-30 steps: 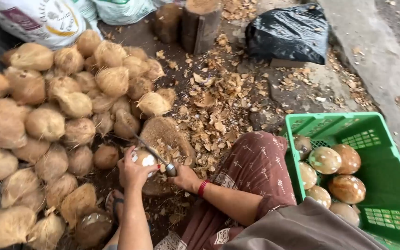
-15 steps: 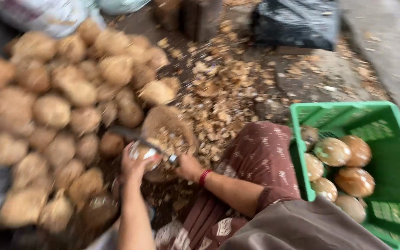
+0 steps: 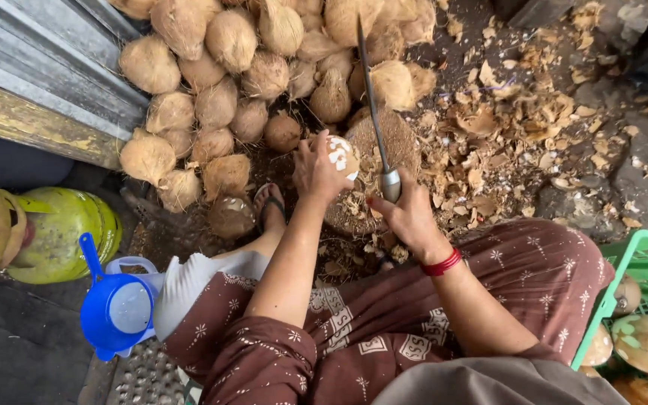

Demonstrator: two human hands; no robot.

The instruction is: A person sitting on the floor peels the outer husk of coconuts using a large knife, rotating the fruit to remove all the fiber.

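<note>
My left hand point(image 3: 318, 169) grips a partly peeled coconut point(image 3: 341, 156), white flesh showing through its brown shell, over a round wooden chopping block point(image 3: 385, 144). My right hand point(image 3: 408, 216) holds a long knife point(image 3: 373, 105) by its handle, blade pointing up and away, right beside the coconut. A red band circles my right wrist. I sit with brown patterned trousers point(image 3: 384, 330) and a sandalled foot point(image 3: 268, 204) near the block.
A heap of husked coconuts point(image 3: 249, 67) lies ahead and left. Shell chips point(image 3: 519, 135) litter the ground to the right. A green crate point(image 3: 643, 300) with peeled coconuts stands at right. A green gas cylinder point(image 3: 65, 232) and a blue funnel point(image 3: 118, 311) sit at left.
The view has swung left and down, closer to the hands. The knife blade now stands raised beside the coconut, and the crate has slid to the right edge.
</note>
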